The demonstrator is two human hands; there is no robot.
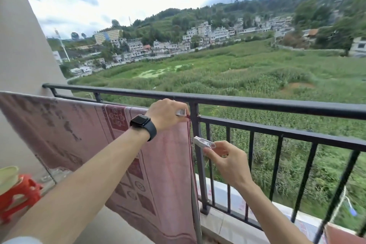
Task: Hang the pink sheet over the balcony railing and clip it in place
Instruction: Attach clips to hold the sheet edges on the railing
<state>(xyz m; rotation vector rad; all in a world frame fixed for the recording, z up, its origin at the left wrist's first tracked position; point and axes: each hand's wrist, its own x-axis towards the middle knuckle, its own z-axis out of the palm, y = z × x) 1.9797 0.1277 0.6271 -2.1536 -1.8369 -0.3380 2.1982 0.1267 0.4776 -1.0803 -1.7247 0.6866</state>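
Note:
The pink patterned sheet (83,134) hangs over the lower rail of the black balcony railing (257,103), from the left wall to the post in the middle. My left hand (166,115), with a dark watch on the wrist, pinches a white clip (181,112) at the sheet's top right corner, beside the post. My right hand (227,161) holds a second white clip (204,142) lower down, just right of the sheet's right edge and apart from it.
A red plastic stool (19,194) with a pale green item on top stands at the lower left. A beige wall (19,45) closes the left side. Beyond the vertical bars lie a ledge and green fields far below.

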